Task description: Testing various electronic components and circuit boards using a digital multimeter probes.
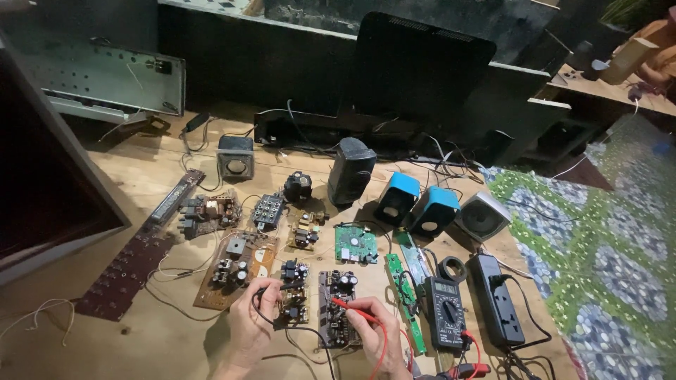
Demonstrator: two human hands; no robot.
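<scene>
Workbench (pixel 162 345) of bare plywood, strewn with boards and speakers. My left hand (pixel 248 325) pinches the black probe (pixel 278 287), its tip down on a small circuit board (pixel 293 292) with dark capacitors. My right hand (pixel 373 338) pinches the red probe (pixel 347 307), its tip resting on the neighbouring black circuit board (pixel 336 308), which lies just beside the first. Both probe leads run toward the clamp multimeter (pixel 446 304), lying to my right of the boards. Just beyond it, a black power strip (pixel 497 299) with a plug in it. Between meter and boards, two narrow green strips (pixel 404 285). Farther back: a green square board (pixel 355 243), a brown board (pixel 236 269), a long dark key panel (pixel 123 274). Along the rear: a grey speaker cube (pixel 235 157), a black speaker (pixel 350 171), two blue-faced speakers (pixel 415 200), one silver speaker (pixel 481 216). At far right, a green patterned cloth (pixel 605 260).
</scene>
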